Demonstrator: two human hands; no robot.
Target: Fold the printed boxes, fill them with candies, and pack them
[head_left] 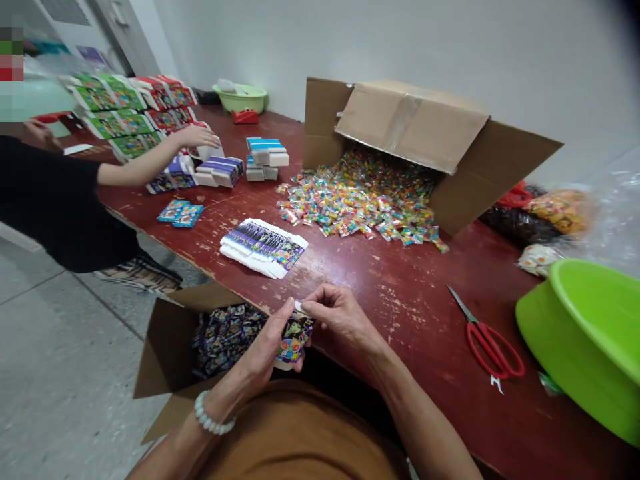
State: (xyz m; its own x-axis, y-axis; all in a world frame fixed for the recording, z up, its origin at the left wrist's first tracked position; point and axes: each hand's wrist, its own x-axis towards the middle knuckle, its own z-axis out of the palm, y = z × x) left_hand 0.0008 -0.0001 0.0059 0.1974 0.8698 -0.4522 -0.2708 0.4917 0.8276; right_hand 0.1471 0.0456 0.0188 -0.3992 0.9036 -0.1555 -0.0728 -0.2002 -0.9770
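My left hand (270, 340) is closed round a small printed cardboard box (294, 335), dark with bright cartoon pictures, just over the table's front edge. At its top, the fingertips of my right hand (337, 310) pinch a white flap (299, 306). The inside of the box is hidden. Just beyond my hands, a fanned stack of flat, unfolded boxes (263, 247) with purple-and-black print lies on the table. Below my left hand, an open carton (167, 347) holds many small dark wrapped packets (227, 337).
A tipped carton (415, 123) spills wrapped candies (360, 200) over the red table (400, 287). Red-handled scissors (487, 340) and a green basin (565, 333) are at right. At left, a co-worker's hand (199, 137) touches boxes near purple cartons (223, 170). Blue packs (181, 213) lie nearer.
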